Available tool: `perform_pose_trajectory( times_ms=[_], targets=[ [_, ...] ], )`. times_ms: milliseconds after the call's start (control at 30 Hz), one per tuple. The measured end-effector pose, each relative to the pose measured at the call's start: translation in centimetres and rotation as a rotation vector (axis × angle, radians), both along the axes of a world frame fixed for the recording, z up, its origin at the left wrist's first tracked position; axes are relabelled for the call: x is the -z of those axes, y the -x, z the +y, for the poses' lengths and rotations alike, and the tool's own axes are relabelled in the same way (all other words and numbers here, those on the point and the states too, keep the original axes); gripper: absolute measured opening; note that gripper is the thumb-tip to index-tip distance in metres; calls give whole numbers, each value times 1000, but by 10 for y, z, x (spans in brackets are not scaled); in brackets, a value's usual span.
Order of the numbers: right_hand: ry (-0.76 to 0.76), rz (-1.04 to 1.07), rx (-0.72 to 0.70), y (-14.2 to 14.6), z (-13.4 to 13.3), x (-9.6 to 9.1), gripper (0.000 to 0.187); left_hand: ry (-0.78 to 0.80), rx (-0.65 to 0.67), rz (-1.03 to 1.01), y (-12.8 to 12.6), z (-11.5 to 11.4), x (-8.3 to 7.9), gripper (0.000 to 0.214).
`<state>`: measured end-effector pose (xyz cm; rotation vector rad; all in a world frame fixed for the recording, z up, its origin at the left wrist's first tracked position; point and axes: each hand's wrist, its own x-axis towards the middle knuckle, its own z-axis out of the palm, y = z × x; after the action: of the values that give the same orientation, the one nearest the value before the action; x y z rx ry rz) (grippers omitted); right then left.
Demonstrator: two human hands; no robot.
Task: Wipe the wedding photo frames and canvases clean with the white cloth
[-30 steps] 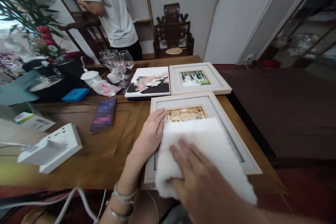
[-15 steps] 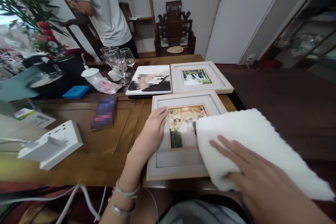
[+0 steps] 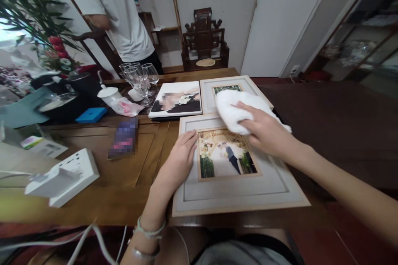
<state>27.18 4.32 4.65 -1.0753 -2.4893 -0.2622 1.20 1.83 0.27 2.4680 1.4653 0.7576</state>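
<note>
A light wooden picture frame [image 3: 230, 192] with a wedding photo lies flat at the table's near edge. My left hand [image 3: 182, 153] rests on its left side, fingers stretched out over the mat beside the photo. My right hand [image 3: 259, 126] grips a white towel [image 3: 236, 109] at the frame's far edge. The towel bunches over that edge and covers part of a second picture frame [image 3: 253, 87] behind, including much of its photo. Left of the second frame lies a white-edged photo album or panel [image 3: 180, 97] with a blurred picture.
Several wine glasses [image 3: 141, 80], a white cup [image 3: 109, 94] and a blue box [image 3: 91, 114] stand at the back left. A white power strip [image 3: 71, 178] and a pixelated packet [image 3: 124, 137] lie nearer. A person in a white shirt [image 3: 121, 20] stands behind, near a wooden chair [image 3: 203, 37].
My right hand has moved the towel away from me, from the near frame's right side to its far edge, uncovering the photo. My left hand has stayed in place.
</note>
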Motion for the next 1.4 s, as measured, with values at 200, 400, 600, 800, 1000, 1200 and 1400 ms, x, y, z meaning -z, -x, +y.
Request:
perform_pose_trajectory(
  times_ms=[200,400,600,800,1000,1200,1400],
  targets=[
    [27,-209,-226,82,30,0,31,-15,18,-41,-4,-2,-5,33],
    [69,-239,-200,85,30,6,24,-8,47,-50,-5,-2,-5,33],
    [88,-282,-135,51,21,6,29,-6,17,-22,-3,-1,1,35],
    [92,-305,-26,1,17,1,30,-24,11,8,-1,0,4,36],
    [76,-329,111,-29,1,5,32,-55,5,7,-1,2,6,36],
    [14,-299,-61,-14,-78,-9,35,-78,16,-5,0,2,9,36],
    [155,-189,-158,-1,-118,-24,36,-102,26,-4,1,4,10,36]
  ],
)
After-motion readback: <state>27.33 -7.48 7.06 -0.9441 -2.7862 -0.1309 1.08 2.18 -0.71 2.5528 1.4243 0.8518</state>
